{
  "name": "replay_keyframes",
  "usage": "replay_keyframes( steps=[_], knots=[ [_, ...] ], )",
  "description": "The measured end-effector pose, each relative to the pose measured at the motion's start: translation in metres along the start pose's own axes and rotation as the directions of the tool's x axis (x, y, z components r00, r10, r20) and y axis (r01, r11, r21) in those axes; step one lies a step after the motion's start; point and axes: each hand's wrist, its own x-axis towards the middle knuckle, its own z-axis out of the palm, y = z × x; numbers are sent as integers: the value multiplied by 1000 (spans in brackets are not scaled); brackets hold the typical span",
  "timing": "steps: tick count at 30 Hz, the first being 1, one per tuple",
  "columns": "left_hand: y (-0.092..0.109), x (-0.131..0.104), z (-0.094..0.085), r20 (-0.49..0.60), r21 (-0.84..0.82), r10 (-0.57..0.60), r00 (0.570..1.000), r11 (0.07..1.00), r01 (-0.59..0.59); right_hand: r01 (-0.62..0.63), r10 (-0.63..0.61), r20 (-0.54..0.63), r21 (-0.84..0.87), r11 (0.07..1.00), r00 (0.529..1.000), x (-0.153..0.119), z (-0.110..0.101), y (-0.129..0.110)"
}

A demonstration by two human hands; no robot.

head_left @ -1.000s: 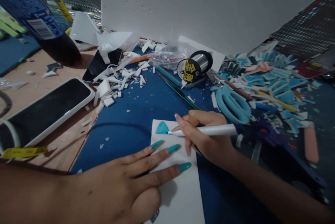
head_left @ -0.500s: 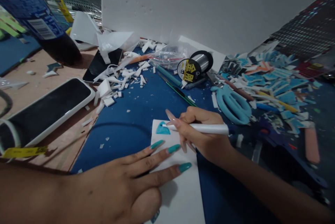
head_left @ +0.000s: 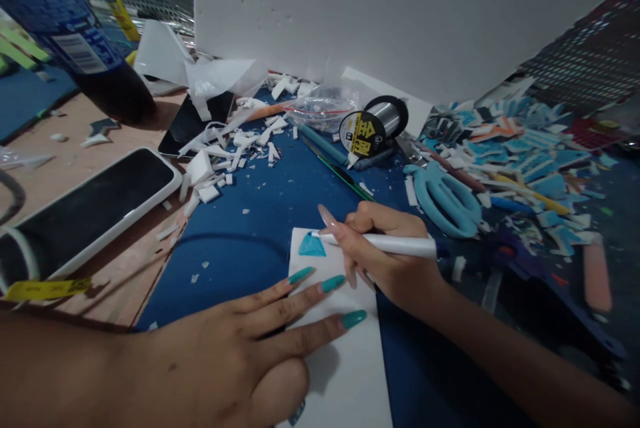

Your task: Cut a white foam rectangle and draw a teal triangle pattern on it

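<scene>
Spool [head_left: 362,135] reads "金刚"; right hand [head_left: 387,251] grips marker [head_left: 403,246], left hand [head_left: 250,348] spread on board [head_left: 353,381].

Marker [head_left: 390,245] tip at blue patch [head_left: 312,246]

And there's the left hand [head_left: 250,348], flashing long, glossy teal nails [head_left: 354,319], tapered towards their tips! Over on the right hand [head_left: 390,248], it's long, pale pinkish nails [head_left: 327,216], slim and pointed, and both forearms are bare!
</scene>
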Motion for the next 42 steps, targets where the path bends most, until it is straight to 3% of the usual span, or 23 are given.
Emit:
replay_keyframes(
  steps=[12, 20, 30, 37, 42],
  knots=[
    [0, -3, -1, -46, -55, -14, 999, 998, 11, -60, 58, -35, -61, 996, 998, -2, -1, -1],
    [1, -3, 0, -8, -47, -20, 1000, 999, 20, -63, 62, -35, -14, 998, 997, -1, -1, -2],
    [0, -2, 0, -9, -36, -1, 1000, 999, 1, -14, 11, -83, -39, 999, 996, -1, 1, 5],
    [0, -4, 0, -49, -44, 13, 999, 999, -15, -48, 42, -89, -64, 997, 995, 0, -1, -5],
    [-1, -3, -1, -12, -33, 17, 1000, 999, -17, -57, 52, -68, -78, 995, 996, 0, -4, -8]
  ],
)
